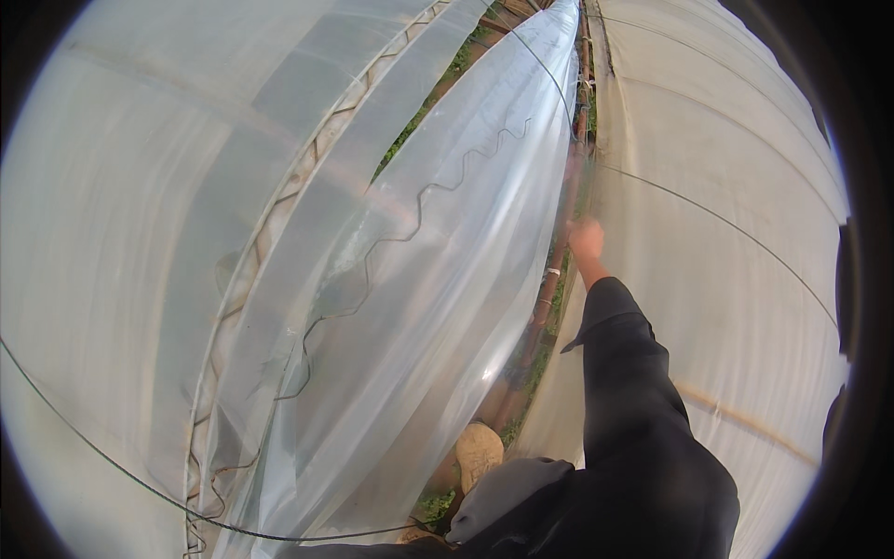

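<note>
Filling mid-frame, the sheet (466,270) looks light, soft, slippery, probably best held by its bunched right edge; the right hand (586,239), right of centre, seems curled (blurred: I cannot tell its hold).

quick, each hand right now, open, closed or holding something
Left hand: not in view.
Right hand: blurred near the loose plastic sheet; open, closed or holding cannot be told.

Loose sheet of clear, thin plastic film (466,298), slack and creased lengthwise, gathered to a narrow, bluish-white bunch at the far end. Spreads wider nearer by; right edge runs beside a rusty-brown pipe (544,308).
</note>
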Action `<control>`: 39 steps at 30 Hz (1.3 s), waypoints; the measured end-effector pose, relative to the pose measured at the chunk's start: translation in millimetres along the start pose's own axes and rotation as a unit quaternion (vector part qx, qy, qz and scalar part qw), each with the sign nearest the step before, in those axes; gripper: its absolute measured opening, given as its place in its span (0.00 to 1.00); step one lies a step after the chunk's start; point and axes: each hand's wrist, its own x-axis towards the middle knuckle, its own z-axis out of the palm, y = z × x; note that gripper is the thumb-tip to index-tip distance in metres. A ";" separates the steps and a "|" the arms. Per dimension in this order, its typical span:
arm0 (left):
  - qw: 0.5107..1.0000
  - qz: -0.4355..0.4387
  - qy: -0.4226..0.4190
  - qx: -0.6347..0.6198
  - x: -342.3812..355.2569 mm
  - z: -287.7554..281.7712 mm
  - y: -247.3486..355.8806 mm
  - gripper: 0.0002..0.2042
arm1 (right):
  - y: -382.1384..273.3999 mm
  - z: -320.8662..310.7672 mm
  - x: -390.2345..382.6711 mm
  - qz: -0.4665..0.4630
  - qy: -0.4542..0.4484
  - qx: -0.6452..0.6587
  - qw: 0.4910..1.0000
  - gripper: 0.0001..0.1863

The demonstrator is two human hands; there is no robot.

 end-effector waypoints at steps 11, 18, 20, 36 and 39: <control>1.000 -0.016 -0.007 -0.001 11.6 5.3 22.4 0.46 | -7.5 -21.8 118.7 0.125 -0.049 0.184 0.974 0.20; 1.000 -0.028 -0.011 0.005 12.2 -1.2 26.2 0.47 | 36.4 -37.2 55.5 0.040 0.142 0.005 0.989 0.18; 0.999 -0.030 -0.013 0.006 14.2 -1.7 27.3 0.47 | 58.7 -53.7 47.6 0.023 0.237 0.023 0.971 0.18; 0.999 -0.036 -0.015 0.014 20.4 -7.0 36.4 0.48 | -45.0 -48.2 168.7 -0.012 0.084 0.039 0.996 0.18; 0.999 -0.042 -0.016 0.015 15.7 -8.5 32.7 0.48 | -34.0 -26.1 183.8 0.035 -0.016 0.014 0.999 0.19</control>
